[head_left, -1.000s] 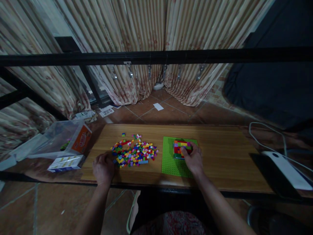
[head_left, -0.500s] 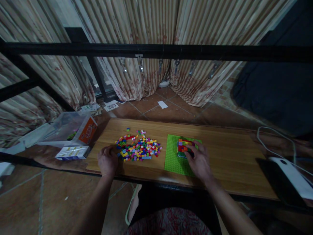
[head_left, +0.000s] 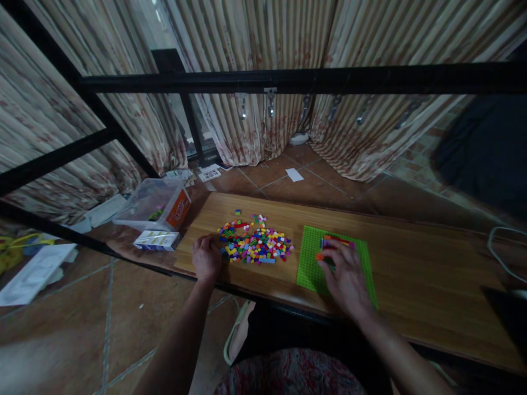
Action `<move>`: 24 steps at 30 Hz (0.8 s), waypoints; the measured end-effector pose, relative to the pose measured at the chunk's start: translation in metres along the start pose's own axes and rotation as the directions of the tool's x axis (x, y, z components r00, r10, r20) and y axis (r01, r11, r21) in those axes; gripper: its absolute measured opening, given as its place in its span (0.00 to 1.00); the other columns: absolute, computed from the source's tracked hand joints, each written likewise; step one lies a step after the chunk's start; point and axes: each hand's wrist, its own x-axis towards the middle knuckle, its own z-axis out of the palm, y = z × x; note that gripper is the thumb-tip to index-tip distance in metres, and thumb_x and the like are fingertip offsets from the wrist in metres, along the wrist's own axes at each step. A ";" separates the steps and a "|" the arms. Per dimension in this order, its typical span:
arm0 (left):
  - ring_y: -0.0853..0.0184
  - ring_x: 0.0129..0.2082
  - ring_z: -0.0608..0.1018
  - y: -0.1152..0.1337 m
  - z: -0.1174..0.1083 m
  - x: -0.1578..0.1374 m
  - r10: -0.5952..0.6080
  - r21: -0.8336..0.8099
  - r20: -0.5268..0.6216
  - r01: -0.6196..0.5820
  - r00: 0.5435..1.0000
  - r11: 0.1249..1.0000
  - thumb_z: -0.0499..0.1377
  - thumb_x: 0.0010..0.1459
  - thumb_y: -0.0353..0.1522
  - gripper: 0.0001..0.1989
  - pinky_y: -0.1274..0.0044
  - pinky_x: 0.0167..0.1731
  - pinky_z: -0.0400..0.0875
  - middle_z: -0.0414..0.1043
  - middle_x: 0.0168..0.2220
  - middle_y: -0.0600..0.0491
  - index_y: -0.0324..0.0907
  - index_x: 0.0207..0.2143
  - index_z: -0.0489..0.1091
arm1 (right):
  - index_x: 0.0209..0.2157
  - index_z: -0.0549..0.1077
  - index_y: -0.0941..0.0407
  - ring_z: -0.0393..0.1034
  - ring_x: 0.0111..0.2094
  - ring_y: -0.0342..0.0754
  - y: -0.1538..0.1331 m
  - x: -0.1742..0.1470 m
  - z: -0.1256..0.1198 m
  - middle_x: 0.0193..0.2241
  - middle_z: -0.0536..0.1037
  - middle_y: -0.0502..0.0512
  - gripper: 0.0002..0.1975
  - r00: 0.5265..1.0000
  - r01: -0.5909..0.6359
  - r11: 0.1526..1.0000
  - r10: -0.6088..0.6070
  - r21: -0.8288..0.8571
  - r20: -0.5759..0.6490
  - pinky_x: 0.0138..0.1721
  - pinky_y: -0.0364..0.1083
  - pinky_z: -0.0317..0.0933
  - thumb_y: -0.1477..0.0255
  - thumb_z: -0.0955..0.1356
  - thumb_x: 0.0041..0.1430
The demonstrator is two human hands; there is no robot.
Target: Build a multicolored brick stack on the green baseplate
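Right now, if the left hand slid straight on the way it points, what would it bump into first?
Probably the left edge of the pile of loose toy bricks, close beside the left hand; whether they touch is hard to tell.

On the long wood-grain desk [head_left: 411, 274], can see loose coloured bricks [head_left: 267, 241] and, to their right, a green baseplate [head_left: 310, 266].

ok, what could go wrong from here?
The right hand pinches a small orange brick at the fingertips; it might slip. That hand also covers much of the brick build on the green baseplate, so a bump could go unnoticed. The left hand rests beside the loose bricks and might scatter some.
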 end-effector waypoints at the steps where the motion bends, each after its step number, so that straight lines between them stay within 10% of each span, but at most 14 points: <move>1: 0.57 0.46 0.72 0.000 0.000 0.000 -0.006 -0.001 0.001 0.006 1.000 1.000 0.49 0.57 0.28 0.15 0.67 0.50 0.67 0.73 0.42 0.44 0.39 0.38 0.75 | 0.40 0.70 0.54 0.61 0.53 0.56 -0.014 -0.002 0.007 0.51 0.68 0.59 0.09 0.999 0.022 0.999 -0.023 0.035 0.041 0.54 0.57 0.57 0.67 0.62 0.64; 8: 0.58 0.46 0.72 0.001 0.000 -0.003 -0.010 -0.001 0.001 0.010 1.000 1.000 0.50 0.57 0.28 0.14 0.68 0.50 0.66 0.73 0.43 0.44 0.39 0.39 0.74 | 0.39 0.71 0.54 0.63 0.48 0.53 -0.078 -0.016 0.067 0.47 0.70 0.59 0.08 0.984 0.043 0.982 -0.074 0.185 0.164 0.50 0.54 0.60 0.72 0.61 0.62; 24: 0.59 0.44 0.72 0.004 -0.002 -0.004 -0.026 -0.039 0.010 0.026 1.000 0.999 0.50 0.57 0.26 0.13 0.69 0.49 0.66 0.73 0.42 0.45 0.40 0.37 0.74 | 0.32 0.77 0.52 0.62 0.42 0.53 -0.088 0.034 0.090 0.37 0.73 0.56 0.09 0.972 0.073 0.992 -0.093 0.103 0.214 0.46 0.51 0.58 0.73 0.64 0.60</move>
